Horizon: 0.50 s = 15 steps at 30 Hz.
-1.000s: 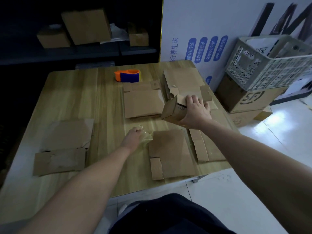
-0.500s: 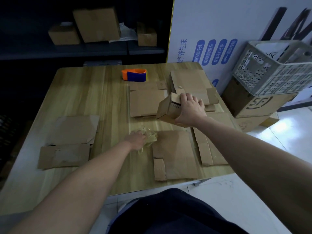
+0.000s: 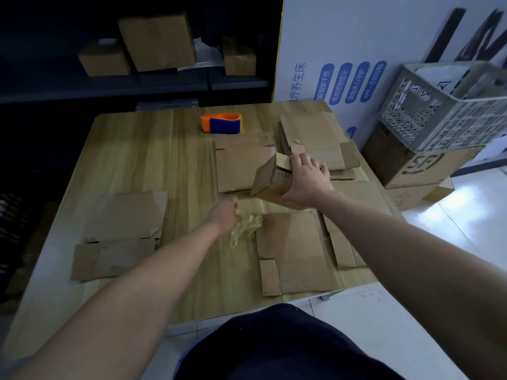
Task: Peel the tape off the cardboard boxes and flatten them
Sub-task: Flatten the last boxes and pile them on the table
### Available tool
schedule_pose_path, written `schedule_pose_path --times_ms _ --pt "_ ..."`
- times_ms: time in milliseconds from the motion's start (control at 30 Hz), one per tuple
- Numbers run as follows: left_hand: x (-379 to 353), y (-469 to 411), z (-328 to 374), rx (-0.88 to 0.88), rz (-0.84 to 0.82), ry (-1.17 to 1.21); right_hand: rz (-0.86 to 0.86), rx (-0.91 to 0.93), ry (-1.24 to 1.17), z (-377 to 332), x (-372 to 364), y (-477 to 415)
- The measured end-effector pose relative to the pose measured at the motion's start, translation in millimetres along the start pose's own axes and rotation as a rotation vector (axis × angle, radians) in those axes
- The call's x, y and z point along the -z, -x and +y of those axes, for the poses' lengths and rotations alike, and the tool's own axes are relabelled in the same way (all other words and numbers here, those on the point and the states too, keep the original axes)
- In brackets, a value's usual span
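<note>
Cardboard box (image 3: 267,179) held tilted over a wooden table (image 3: 131,149) strewn with flattened cardboard.

Head view: the right hand (image 3: 307,179) grips the small box from above, fingers curled over its top edge, near the table's middle. The left hand (image 3: 223,215) clutches a crumpled wad of clear tape (image 3: 247,224) on the tabletop, just beside a flattened box (image 3: 290,250). An orange-and-blue tape dispenser (image 3: 221,123) sits near the far edge. At right, a grey perforated crate (image 3: 444,119) rests on a printed carton (image 3: 411,165); its white contents are indistinct.
</note>
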<state>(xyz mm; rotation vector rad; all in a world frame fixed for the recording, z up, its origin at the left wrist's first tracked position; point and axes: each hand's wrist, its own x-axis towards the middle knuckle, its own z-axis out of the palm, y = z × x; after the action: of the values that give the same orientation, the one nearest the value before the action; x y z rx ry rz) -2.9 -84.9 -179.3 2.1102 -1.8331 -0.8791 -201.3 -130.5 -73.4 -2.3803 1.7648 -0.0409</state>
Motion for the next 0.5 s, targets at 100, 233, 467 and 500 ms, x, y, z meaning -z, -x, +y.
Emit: schedule_pose_path --times_ms 100,233,467,500 --pt "10.5 -1.8 1.3 -0.059 -0.034 -0.064 -0.011 -0.011 -0.006 -5.5 -0.9 -0.3" --pt "18.7 -0.3 -0.8 -0.112 -0.090 -0.328 -0.026 -0.017 -0.009 -12.9 -1.4 0.0" --pt "41.4 7.2 -0.4 -0.160 0.004 -0.574 -0.037 -0.037 -0.012 -24.2 -0.7 0.0" --pt "44.8 6.5 -1.7 -0.171 0.022 -0.605 -0.038 -0.038 -0.012 -26.3 -1.2 -0.1"
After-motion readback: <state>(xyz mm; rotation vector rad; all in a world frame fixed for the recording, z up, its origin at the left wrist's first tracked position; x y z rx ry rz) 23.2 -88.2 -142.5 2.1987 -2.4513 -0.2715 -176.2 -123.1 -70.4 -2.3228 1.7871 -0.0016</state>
